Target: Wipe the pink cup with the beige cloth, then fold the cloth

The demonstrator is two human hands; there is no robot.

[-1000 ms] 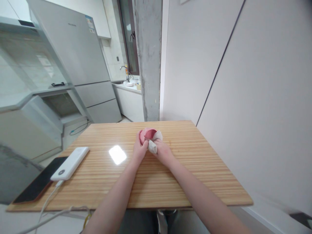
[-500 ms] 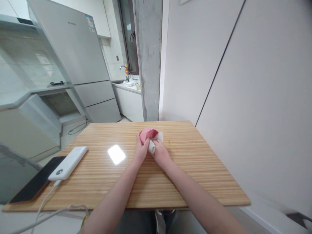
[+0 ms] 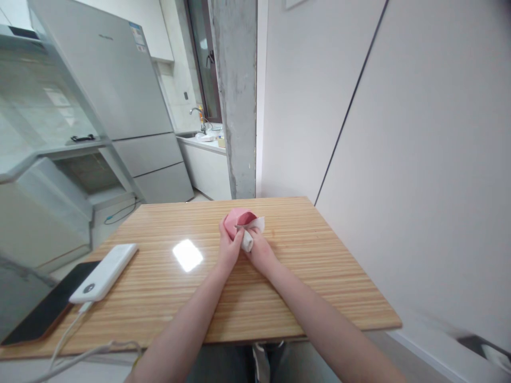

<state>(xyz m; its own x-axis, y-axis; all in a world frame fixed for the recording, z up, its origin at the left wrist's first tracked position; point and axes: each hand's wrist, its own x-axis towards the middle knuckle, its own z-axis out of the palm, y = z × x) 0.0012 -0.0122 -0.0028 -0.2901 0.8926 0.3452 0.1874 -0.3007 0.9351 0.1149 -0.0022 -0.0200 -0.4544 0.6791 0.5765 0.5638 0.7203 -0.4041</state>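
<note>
My left hand (image 3: 228, 246) is wrapped round the side of a pink bowl (image 3: 235, 219), which is tilted above the middle of the wooden table (image 3: 159, 298). Its darker inner wall shows toward the right. A crumpled white tissue (image 3: 247, 242) is gripped in my right hand (image 3: 260, 252), pressed to the near rim of the bowl. Part of the tissue sticks out to the right, past the fingers. The right fingertips are hidden behind the tissue and the bowl's edge. Both hands touch each other at the bowl's near side.
A white power bank (image 3: 104, 274) with a white cable (image 3: 67, 332) lies at the table's left, beside a black flat tablet-like object (image 3: 46, 306). Behind the table are a grey fridge (image 3: 112, 80), a sink counter (image 3: 205, 165) and a concrete pillar (image 3: 235, 96). A white wall panel (image 3: 419, 159) rises at right.
The view has turned slightly, so everything sits a little further left. The bowl has tipped a bit in the left hand, and the right hand has shifted slightly with the tissue against the rim.
</note>
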